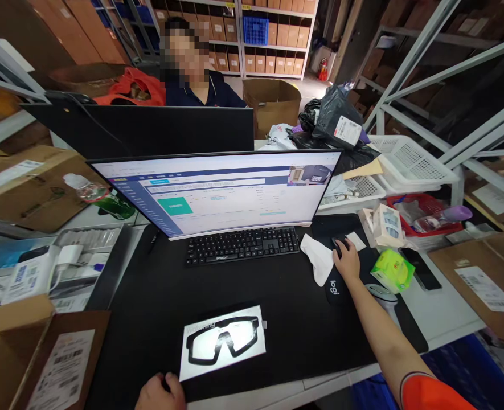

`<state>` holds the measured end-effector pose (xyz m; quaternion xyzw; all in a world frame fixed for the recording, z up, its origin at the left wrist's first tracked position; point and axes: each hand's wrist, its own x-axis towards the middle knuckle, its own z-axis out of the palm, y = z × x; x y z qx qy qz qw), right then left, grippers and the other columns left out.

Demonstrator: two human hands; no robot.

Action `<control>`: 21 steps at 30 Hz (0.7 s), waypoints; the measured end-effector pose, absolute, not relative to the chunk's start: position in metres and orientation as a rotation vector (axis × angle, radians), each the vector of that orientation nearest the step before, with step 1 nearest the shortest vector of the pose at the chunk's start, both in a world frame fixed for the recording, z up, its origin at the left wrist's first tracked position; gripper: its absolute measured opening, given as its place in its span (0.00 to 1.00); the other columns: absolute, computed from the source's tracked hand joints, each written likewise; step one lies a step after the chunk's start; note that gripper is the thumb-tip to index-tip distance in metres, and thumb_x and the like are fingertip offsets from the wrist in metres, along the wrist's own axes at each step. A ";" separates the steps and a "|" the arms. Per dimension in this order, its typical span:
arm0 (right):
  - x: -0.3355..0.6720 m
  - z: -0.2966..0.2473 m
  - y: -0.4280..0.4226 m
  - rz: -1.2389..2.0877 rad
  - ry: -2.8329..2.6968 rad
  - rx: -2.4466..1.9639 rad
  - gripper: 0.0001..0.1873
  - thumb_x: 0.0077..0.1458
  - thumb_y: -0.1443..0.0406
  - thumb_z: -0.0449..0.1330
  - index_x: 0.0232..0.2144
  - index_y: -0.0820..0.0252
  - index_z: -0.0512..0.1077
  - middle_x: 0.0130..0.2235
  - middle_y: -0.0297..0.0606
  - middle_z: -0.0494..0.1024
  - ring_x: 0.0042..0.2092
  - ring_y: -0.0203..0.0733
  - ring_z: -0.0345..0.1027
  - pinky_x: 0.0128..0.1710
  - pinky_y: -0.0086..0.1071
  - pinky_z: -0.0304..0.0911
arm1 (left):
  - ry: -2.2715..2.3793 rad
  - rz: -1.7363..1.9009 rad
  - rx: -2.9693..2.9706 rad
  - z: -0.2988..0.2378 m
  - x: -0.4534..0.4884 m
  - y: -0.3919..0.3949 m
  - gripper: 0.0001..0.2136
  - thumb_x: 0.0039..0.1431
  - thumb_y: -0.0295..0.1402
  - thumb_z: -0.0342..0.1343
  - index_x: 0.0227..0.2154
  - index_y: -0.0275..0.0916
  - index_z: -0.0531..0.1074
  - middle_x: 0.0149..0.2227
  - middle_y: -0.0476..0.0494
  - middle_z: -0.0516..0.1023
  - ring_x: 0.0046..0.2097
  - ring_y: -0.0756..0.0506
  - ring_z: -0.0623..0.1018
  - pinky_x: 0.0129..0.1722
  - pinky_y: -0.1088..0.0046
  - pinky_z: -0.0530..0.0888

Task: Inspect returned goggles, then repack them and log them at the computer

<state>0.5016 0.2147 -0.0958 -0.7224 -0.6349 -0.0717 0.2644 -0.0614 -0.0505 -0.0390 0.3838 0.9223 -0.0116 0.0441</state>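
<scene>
My right hand (346,261) rests over a black computer mouse (339,245) on the black desk mat (149,302), fingers curled around it. My left hand (160,393) sits at the near edge of the mat with fingers bent under, next to a flat white packet printed with black goggles (224,340). Whether anything is in the left hand is hidden. A black keyboard (242,245) lies in front of a wide monitor (217,191) showing a web page. A crumpled white cloth (319,259) lies left of the mouse.
Another person sits behind a second monitor (149,130) across the desk. Cardboard boxes (29,353) crowd the left side. Small boxes (389,225), a green packet (392,270), a phone (420,269), white baskets (409,162) and black bags (337,122) fill the right.
</scene>
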 end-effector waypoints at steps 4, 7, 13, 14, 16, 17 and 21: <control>0.501 -0.094 0.214 -0.194 -1.718 -1.954 0.22 0.62 0.60 0.55 0.55 0.59 0.75 0.60 0.53 0.66 0.59 0.58 0.65 0.57 0.50 0.67 | 2.801 -0.033 1.179 -0.039 -0.062 -0.050 0.30 0.67 0.44 0.31 0.48 0.28 0.73 0.46 0.27 0.78 0.47 0.33 0.78 0.44 0.59 0.74; 0.501 -0.093 0.214 -0.195 -1.720 -1.955 0.21 0.62 0.60 0.55 0.54 0.59 0.75 0.60 0.53 0.67 0.58 0.57 0.66 0.55 0.49 0.69 | 2.798 -0.036 1.170 -0.038 -0.062 -0.051 0.30 0.67 0.45 0.30 0.48 0.29 0.72 0.46 0.27 0.78 0.47 0.33 0.78 0.43 0.59 0.74; 0.499 -0.089 0.212 -0.204 -1.736 -1.972 0.21 0.61 0.59 0.56 0.54 0.58 0.76 0.60 0.52 0.67 0.56 0.57 0.69 0.52 0.48 0.71 | 2.811 -0.030 1.188 -0.037 -0.061 -0.052 0.27 0.67 0.44 0.33 0.47 0.31 0.73 0.44 0.29 0.78 0.46 0.33 0.79 0.42 0.59 0.73; 0.499 -0.089 0.212 -0.204 -1.737 -1.971 0.21 0.61 0.59 0.56 0.54 0.58 0.76 0.60 0.52 0.67 0.56 0.57 0.69 0.52 0.48 0.71 | 2.810 -0.031 1.186 -0.037 -0.061 -0.052 0.27 0.67 0.44 0.33 0.47 0.30 0.73 0.44 0.29 0.78 0.46 0.33 0.79 0.42 0.59 0.73; 0.499 -0.089 0.212 -0.203 -1.740 -1.969 0.21 0.61 0.59 0.56 0.54 0.58 0.76 0.60 0.52 0.67 0.56 0.57 0.68 0.52 0.47 0.71 | 2.808 -0.031 1.176 -0.038 -0.061 -0.052 0.28 0.67 0.44 0.33 0.48 0.30 0.73 0.45 0.28 0.78 0.47 0.33 0.79 0.42 0.59 0.73; 0.499 -0.089 0.212 -0.202 -1.739 -1.970 0.21 0.61 0.60 0.56 0.54 0.58 0.76 0.60 0.52 0.67 0.56 0.57 0.68 0.52 0.47 0.71 | 2.807 -0.031 1.172 -0.038 -0.061 -0.052 0.28 0.67 0.44 0.33 0.48 0.29 0.73 0.45 0.28 0.78 0.47 0.33 0.79 0.42 0.59 0.73; 0.499 -0.090 0.212 -0.204 -1.731 -1.976 0.22 0.61 0.60 0.56 0.55 0.59 0.75 0.60 0.52 0.67 0.56 0.57 0.68 0.53 0.48 0.70 | 2.807 -0.025 1.175 -0.038 -0.061 -0.052 0.29 0.67 0.44 0.32 0.49 0.28 0.72 0.47 0.27 0.78 0.48 0.33 0.78 0.43 0.59 0.73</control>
